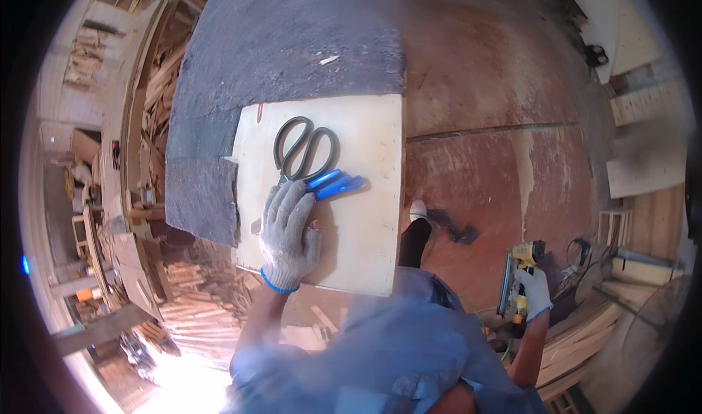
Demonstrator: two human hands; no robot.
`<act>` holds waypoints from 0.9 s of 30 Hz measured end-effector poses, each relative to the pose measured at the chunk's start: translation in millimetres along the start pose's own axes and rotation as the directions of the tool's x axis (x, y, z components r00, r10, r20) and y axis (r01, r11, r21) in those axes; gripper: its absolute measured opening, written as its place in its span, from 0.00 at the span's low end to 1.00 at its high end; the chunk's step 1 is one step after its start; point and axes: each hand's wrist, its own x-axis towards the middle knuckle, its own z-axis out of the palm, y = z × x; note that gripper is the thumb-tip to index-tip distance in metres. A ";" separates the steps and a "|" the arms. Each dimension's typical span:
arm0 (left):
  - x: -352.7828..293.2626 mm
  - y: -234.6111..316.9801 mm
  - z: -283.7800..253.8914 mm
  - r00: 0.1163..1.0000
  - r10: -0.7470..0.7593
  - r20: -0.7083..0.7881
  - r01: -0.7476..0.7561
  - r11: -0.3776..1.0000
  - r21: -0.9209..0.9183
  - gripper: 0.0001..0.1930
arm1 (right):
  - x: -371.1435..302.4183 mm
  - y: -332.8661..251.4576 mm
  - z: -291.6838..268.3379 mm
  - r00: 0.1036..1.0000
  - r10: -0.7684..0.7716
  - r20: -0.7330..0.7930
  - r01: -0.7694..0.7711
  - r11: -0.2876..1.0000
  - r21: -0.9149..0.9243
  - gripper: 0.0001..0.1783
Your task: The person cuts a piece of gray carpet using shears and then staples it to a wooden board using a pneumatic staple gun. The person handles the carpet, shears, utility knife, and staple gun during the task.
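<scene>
Two gloved hands are at work here, well apart from each other. The left hand, in a grey knitted glove with a blue cuff, lies flat with its grip spread wide on a pale square plywood board, the fingertips touching the blue blades of a pair of large scissors with dark looped handles that rests on the board's upper part. The board sits on the tabletop, partly over a sheet of dark grey felt-like fabric that stretches up and to the left. The right hand, also gloved, hangs low at the person's right side, its grip closed around the handle of a yellow and black nail gun, held over the reddish-brown floor. Stacks of wood offcuts lie at the left below the tabletop.
</scene>
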 end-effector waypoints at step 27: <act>8.5 16.6 4.6 0.871 -0.467 -0.154 0.487 0.861 0.146 0.22 | -5.9 -440.3 307.1 0.440 0.060 0.896 0.896 0.029 -0.442 0.11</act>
